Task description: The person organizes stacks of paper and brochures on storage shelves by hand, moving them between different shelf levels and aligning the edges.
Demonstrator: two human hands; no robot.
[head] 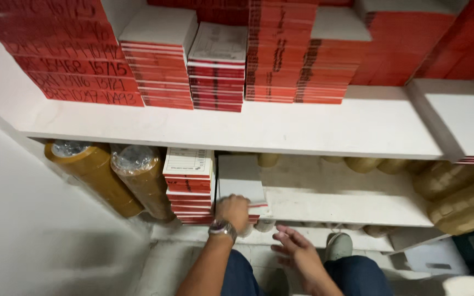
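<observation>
Head view, storage shelves, looking down. Left hand (233, 211), wristwatch (223, 227) on the wrist: fingers curled over the front edge of a white-topped pad stack (241, 178) on the lower shelf (336, 211), gripping it. Right hand (293, 245): fingers spread apart, holding nothing, hovering below the shelf edge near the left hand. Beside the gripped stack, to its left: a taller stack of red-edged receipt books (188, 183). Further left: two wrapped brown tape rolls (111, 175), leaning. Upper shelf (314, 129): several stacks of red-spined books (281, 52). Right end of the lower shelf: more brown tape rolls (456, 197). Below: blue trousers, one grey shoe (338, 245).
</observation>
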